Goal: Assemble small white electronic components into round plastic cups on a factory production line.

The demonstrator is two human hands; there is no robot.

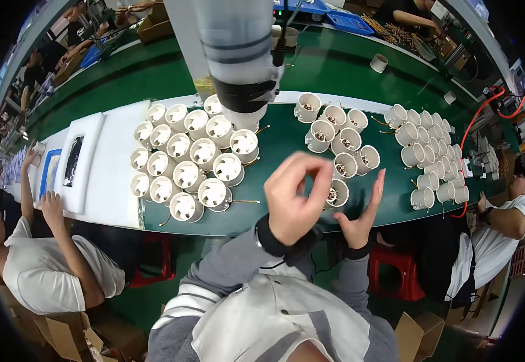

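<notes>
My left hand (295, 196), slightly blurred, hovers over the green bench with thumb and fingertips brought together. Whatever the pinch may hold cannot be made out. Just right of it stands a white cup-shaped housing (342, 194) with small copper-coloured and dark bits inside, partly covered by that hand. My right hand (365, 216) is on the near right side of this cup, its fingers stretched out and thumb apart, holding nothing. Behind both hands is a loose group of similar cups (346, 140), with metallic bits inside.
To the left stand several rows of cups with white inserts (188, 173); more cups lie tilted in rows on the right (413, 154). A large cylindrical machine head (238, 54) hangs over the bench. White foam (108, 175) lies at left. Co-workers sit either side; red stools (395, 274) stand below.
</notes>
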